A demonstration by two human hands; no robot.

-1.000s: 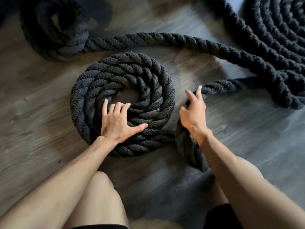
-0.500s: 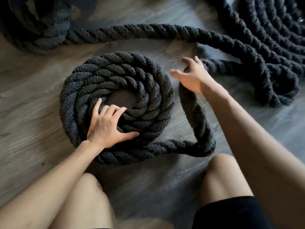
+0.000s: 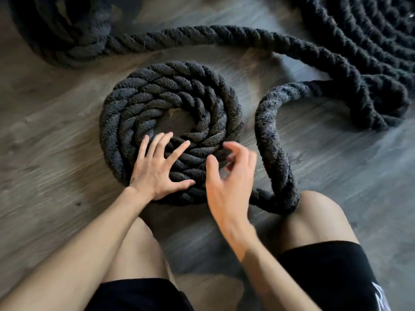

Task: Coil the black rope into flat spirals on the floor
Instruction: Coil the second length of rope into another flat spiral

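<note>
A thick black rope is wound into a flat spiral on the wooden floor in front of my knees. My left hand lies flat on the spiral's near side, fingers spread, pressing the turns down. My right hand hovers just right of it over the spiral's near right edge, fingers loosely curled and holding nothing. The rope's free run leaves the spiral's near edge, bends at my right knee and arcs away to the right.
A second rope coil lies at the far left. A long strand curves across the back to a pile of rope at the far right. My bare knees frame the near floor.
My right hand has let go of the free rope run and come back toward me over the spiral's near edge. The run now lies in a loop on the floor. My left hand stays pressed.
</note>
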